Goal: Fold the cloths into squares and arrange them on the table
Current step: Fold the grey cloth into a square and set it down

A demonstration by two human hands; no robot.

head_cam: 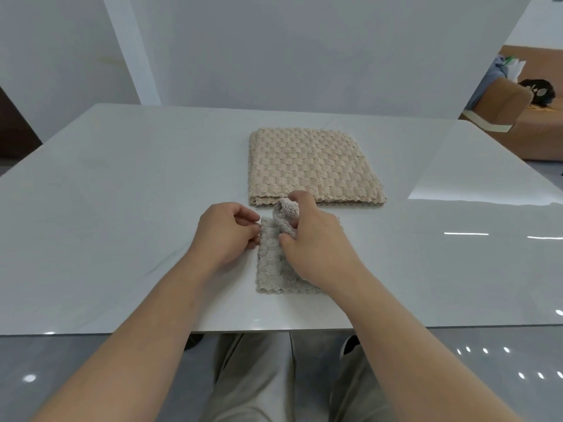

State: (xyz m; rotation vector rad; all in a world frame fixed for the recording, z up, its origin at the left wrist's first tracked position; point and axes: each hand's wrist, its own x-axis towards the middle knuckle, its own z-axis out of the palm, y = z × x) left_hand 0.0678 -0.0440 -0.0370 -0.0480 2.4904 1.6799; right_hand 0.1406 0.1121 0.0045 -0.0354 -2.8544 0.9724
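Note:
A small grey-beige textured cloth (pixel 269 263) lies on the white table (pixel 122 193) near the front edge. My right hand (pixel 316 242) pinches the cloth's far corner, lifted and curled over, and covers the cloth's right part. My left hand (pixel 227 233) has its fingers curled at the cloth's left edge, near the top; whether they pinch the edge is hard to tell. Just beyond, a larger beige waffle-textured cloth (pixel 310 166) lies folded into a square, flat on the table.
The glossy table's front edge (pixel 274 332) runs just above my knees. A brown sofa (pixel 524 117) with bags stands off the far right. A white wall rises behind the table's far edge.

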